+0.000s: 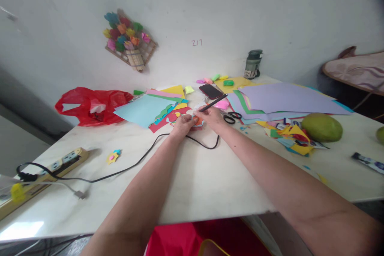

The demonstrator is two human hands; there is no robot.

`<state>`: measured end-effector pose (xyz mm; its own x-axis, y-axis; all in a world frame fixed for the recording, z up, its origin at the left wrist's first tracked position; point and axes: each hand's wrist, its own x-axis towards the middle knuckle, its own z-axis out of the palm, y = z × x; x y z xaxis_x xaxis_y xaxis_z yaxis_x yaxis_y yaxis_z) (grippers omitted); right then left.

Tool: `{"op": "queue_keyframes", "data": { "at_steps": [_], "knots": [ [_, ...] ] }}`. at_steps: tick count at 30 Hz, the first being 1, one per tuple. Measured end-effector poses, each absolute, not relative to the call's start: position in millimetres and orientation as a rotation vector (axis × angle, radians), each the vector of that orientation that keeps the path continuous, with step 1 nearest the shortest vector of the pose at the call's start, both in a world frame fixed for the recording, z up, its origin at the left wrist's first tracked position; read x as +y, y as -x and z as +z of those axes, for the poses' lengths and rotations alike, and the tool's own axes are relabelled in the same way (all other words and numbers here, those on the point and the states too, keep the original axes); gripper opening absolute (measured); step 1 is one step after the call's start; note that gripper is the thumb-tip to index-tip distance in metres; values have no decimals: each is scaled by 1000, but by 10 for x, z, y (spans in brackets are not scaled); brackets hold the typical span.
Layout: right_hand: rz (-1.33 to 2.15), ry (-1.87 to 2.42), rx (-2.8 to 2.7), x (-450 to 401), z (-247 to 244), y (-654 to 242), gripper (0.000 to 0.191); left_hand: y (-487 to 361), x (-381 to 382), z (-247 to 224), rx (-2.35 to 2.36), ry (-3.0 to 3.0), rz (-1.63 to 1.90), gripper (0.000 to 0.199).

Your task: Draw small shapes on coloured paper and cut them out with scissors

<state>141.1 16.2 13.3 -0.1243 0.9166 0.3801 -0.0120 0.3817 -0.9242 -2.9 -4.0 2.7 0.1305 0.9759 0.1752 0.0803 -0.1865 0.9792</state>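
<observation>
Over the middle of the table, my right hand (212, 117) is closed around a slim black pen (213, 103), its far end slanting up and to the right. My left hand (182, 125) has its fingers curled together at a small orange paper piece (198, 120) between the two hands. Red paper cut-outs (160, 123) lie beside and under the left hand, partly hidden by it. A wavy green paper strip (164, 114) rests just left of them. To the right of my right hand lie black-handled scissors (229, 119).
Coloured sheets (288, 98) and a phone (211, 91) lie behind my hands. Paper scraps (295, 138) and a green fruit (322, 127) sit right. A black cable (129, 168) runs from the power strip (67, 160). A red bag (93, 108) and a bottle (253, 65) stand near the wall.
</observation>
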Motion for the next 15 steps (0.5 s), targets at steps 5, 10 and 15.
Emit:
{"op": "queue_keyframes", "data": {
  "at_steps": [5,10,15],
  "knots": [
    [986,880,-1474,137,156,-1412,15,28,-46,35,1079,-1447,1154,43],
    [950,920,-1496,117,181,-1408,13,29,-39,35,1115,-1447,1142,41],
    [933,931,-1500,106,194,-1410,12,28,-35,38,1132,-1450,1154,42]
  ]
}}
